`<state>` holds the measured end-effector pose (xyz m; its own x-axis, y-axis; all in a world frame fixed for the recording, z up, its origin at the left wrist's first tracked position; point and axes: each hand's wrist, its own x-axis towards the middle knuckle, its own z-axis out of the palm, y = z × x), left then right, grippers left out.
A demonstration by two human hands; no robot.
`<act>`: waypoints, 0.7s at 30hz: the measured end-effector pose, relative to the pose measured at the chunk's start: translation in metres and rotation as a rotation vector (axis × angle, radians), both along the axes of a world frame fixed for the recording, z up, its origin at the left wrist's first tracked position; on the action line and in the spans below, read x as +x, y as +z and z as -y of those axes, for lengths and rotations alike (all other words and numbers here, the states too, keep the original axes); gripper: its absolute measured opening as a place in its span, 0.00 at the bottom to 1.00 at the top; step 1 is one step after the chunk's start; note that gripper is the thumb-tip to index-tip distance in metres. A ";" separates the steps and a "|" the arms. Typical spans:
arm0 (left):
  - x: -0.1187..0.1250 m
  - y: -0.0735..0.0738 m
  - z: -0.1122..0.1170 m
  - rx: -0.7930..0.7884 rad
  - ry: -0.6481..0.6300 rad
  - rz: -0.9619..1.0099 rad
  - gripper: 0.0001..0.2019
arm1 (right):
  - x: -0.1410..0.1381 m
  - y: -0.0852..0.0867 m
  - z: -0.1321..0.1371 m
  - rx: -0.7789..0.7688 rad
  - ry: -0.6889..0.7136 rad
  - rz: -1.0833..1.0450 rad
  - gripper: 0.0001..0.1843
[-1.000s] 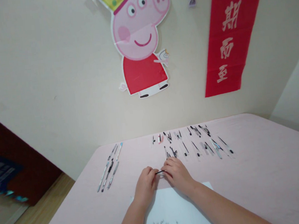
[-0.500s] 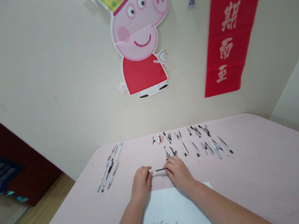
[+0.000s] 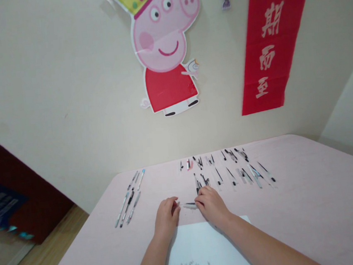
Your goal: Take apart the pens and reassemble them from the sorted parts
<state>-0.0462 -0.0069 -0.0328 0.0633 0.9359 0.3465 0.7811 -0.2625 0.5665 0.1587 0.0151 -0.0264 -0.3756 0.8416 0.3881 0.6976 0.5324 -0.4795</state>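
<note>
At the lower centre of the frame, the hands are apart: the right hand (image 3: 212, 204) pinches slim black-and-whitish plastic pen pieces (image 3: 189, 205) over the pink-covered counter (image 3: 314, 202); the left hand (image 3: 166, 216) curls beside them, its grip unclear.

right hand (image 3: 211, 204) at slim pen parts (image 3: 189, 205)
</note>
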 end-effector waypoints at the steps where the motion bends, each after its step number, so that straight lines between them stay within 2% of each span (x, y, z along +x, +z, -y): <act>1: 0.000 0.000 0.000 -0.005 -0.001 0.002 0.13 | 0.000 0.000 0.000 0.002 0.006 -0.001 0.08; 13: -0.002 0.004 -0.001 -0.021 -0.073 -0.045 0.06 | -0.002 0.001 0.002 0.058 0.055 -0.070 0.10; 21: -0.027 0.011 -0.003 -0.085 -0.026 -0.058 0.08 | -0.002 0.002 0.003 0.054 0.081 -0.125 0.08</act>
<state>-0.0731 -0.0039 -0.0219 0.1057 0.9594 0.2613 0.8066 -0.2364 0.5418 0.1567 0.0123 -0.0248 -0.3875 0.7872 0.4797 0.5877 0.6119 -0.5294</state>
